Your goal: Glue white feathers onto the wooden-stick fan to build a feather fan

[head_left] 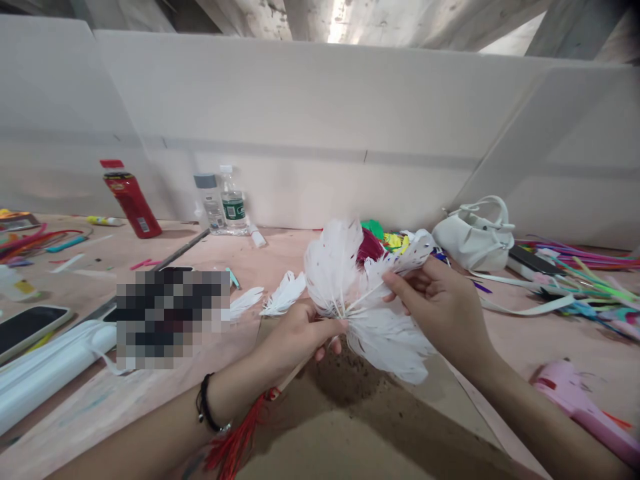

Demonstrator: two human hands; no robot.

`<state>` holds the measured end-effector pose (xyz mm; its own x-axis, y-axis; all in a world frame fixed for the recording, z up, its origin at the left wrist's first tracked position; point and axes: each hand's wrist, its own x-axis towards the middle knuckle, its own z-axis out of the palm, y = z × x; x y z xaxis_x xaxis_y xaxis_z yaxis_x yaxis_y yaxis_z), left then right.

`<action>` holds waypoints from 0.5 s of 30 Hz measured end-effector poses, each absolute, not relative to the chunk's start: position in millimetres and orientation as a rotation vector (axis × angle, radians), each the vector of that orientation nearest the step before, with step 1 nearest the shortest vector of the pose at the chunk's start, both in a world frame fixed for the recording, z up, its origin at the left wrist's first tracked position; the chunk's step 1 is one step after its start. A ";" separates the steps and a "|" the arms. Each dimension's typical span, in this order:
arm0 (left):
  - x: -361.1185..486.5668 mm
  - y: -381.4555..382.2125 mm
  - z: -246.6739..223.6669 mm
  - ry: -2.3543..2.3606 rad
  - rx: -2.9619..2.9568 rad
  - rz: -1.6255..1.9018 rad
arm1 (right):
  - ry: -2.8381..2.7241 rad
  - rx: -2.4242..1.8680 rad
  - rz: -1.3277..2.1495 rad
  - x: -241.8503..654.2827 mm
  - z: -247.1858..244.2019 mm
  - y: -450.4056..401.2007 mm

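Above the brown board (pixel 320 450), the left hand (pixel 300 333) is gripping the white feather bundle (pixel 390 347) at its base; the right hand (pixel 445 300) is pinching a speckled feather (pixel 417 250); uneven pulling could be bending its quill, or a slackening left grip letting the feathers splay.

Soft, dim-ish light w/ glare at ceiling (pixel 410 23), dark shadow across cardbd (pixel 400 413), pixelated patch (pixel 170 317) L-ctr, wide-angle edge stretch

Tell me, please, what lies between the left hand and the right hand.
In the head view, the white feather fan spans that stretch: the left hand holds its base, and the right hand pinches a feather whose quill points there.
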<state>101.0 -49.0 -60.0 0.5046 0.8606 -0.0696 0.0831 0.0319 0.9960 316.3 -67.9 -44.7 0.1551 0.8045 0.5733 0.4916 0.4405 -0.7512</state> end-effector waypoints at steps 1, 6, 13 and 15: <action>100.9 -49.0 -60.2 0.901 1.451 0.730 | -1.510 -1.216 0.273 316.5 -45.3 -67.9; 100.5 -49.0 -65.3 0.997 1.536 0.758 | -1.609 -1.276 -0.091 315.3 -43.6 -69.5; 97.9 -47.5 -70.4 0.987 1.621 0.774 | -1.661 -1.183 -0.215 323.5 -33.7 -65.3; 97.5 -47.0 -70.5 0.986 1.655 0.760 | -1.649 -1.202 -0.080 327.9 -30.7 -63.5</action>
